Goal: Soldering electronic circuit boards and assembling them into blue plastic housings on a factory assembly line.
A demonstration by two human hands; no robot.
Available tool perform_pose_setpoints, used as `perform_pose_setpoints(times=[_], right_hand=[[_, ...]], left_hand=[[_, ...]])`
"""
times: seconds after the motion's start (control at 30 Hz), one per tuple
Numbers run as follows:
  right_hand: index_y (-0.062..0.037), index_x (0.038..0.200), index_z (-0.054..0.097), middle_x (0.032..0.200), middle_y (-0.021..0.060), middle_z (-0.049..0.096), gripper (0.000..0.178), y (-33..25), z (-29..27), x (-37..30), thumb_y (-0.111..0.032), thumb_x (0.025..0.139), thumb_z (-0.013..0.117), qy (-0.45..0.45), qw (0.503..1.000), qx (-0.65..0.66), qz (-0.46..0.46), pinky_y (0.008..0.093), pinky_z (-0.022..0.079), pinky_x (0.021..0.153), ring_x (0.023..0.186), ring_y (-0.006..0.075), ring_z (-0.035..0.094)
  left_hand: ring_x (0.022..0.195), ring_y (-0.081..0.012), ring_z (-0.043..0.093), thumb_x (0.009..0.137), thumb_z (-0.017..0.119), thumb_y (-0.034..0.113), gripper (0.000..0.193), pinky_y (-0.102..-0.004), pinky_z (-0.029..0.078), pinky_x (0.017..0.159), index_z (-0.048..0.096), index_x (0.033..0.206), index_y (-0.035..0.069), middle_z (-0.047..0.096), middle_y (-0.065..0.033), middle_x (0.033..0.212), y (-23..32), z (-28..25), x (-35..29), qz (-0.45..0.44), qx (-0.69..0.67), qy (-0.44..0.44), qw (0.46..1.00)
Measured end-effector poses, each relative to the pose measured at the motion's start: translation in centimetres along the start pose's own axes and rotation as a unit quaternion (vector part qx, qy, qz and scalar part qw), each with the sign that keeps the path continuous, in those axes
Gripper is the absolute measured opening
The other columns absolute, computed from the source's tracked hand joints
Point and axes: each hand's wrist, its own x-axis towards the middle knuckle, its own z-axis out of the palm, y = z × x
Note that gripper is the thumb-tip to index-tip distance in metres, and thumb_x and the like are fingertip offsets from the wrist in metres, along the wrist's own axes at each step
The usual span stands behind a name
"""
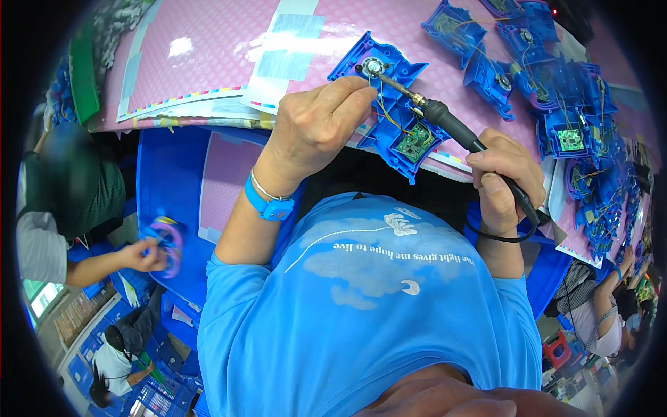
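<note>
My right hand (507,177) is wrapped round the black handle of a soldering iron (448,125). The iron's metal tip reaches up and left to a small round speaker (374,66) in an opened blue plastic housing (401,69). My left hand (323,115) is closed in a pinch beside the speaker, on what looks like a thin wire; the fingers partly hide it. Yellowish wires (384,110) run from the speaker to a green circuit board (415,141) in the lower half of the housing, which overhangs the table's near edge.
The table (208,48) has a pink dotted cover with taped white strips. More opened blue housings (490,80) with wires and boards pile up on the right. The iron's cord (511,238) loops under my right hand. At left, another person's hand (144,256) holds a purple-and-blue part (169,247).
</note>
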Motion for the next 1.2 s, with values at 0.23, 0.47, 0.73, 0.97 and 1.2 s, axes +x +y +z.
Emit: perform_pose_setpoints(times=[0.23, 0.47, 0.73, 0.97, 1.2], right_hand=[[0.0054, 0.093, 0.068, 0.067, 0.0128, 0.061, 0.022, -0.06, 0.00, -0.03, -0.010, 0.078, 0.063, -0.001, 1.000, 0.017, 0.020, 0.0344, 0.039, 0.049, 0.053, 0.0221, 0.052], [0.0049, 0.093, 0.068, 0.059, 0.0065, 0.052, 0.024, 0.34, 0.59, -0.05, -0.017, 0.084, 0.062, 0.024, 1.000, 0.014, 0.009, 0.0306, 0.032, 0.048, 0.050, 0.0159, 0.046], [0.0049, 0.092, 0.068, 0.060, 0.0068, 0.052, 0.025, 0.65, 0.66, -0.03, -0.018, 0.085, 0.062, 0.017, 1.000, 0.007, 0.015, 0.0307, 0.032, 0.048, 0.051, 0.0162, 0.047], [0.0050, 0.093, 0.067, 0.064, 0.0106, 0.057, 0.021, 0.27, 0.02, -0.07, -0.008, 0.078, 0.062, 0.008, 1.000, 0.023, 0.007, 0.0339, 0.038, 0.049, 0.053, 0.0210, 0.052], [0.0049, 0.093, 0.067, 0.063, 0.0092, 0.055, 0.021, -0.02, -0.17, -0.25, -0.009, 0.078, 0.062, 0.023, 0.999, 0.023, 0.014, 0.0328, 0.036, 0.049, 0.053, 0.0198, 0.051]], left_hand=[[0.076, -0.0219, 0.074, 0.075, 0.081, 0.003, 0.023, -0.0281, 0.059, 0.061, 0.072, 0.097, 0.004, 0.075, -0.0078, 0.095, 0.08, -0.01, 0.00, 0.010, 0.004, 0.023, 1.000], [0.077, -0.0218, 0.074, 0.074, 0.081, 0.003, 0.024, -0.0284, 0.058, 0.061, 0.073, 0.097, 0.004, 0.075, -0.0074, 0.096, 0.06, 0.07, 0.09, -0.001, -0.003, 0.009, 1.000], [0.077, -0.0215, 0.074, 0.075, 0.081, 0.004, 0.024, -0.0280, 0.058, 0.061, 0.073, 0.097, 0.005, 0.075, -0.0069, 0.096, 0.24, 0.03, 0.14, -0.007, 0.002, 0.007, 1.000], [0.076, -0.0204, 0.074, 0.076, 0.080, 0.004, 0.022, -0.0276, 0.058, 0.060, 0.072, 0.096, 0.005, 0.075, -0.0061, 0.095, 0.29, 0.07, 0.21, -0.012, 0.002, 0.007, 1.000], [0.072, -0.0197, 0.072, 0.078, 0.077, 0.007, 0.017, -0.0276, 0.056, 0.056, 0.068, 0.092, 0.003, 0.072, -0.0066, 0.093, 0.06, 0.24, 0.32, -0.003, -0.011, 0.019, 1.000]])
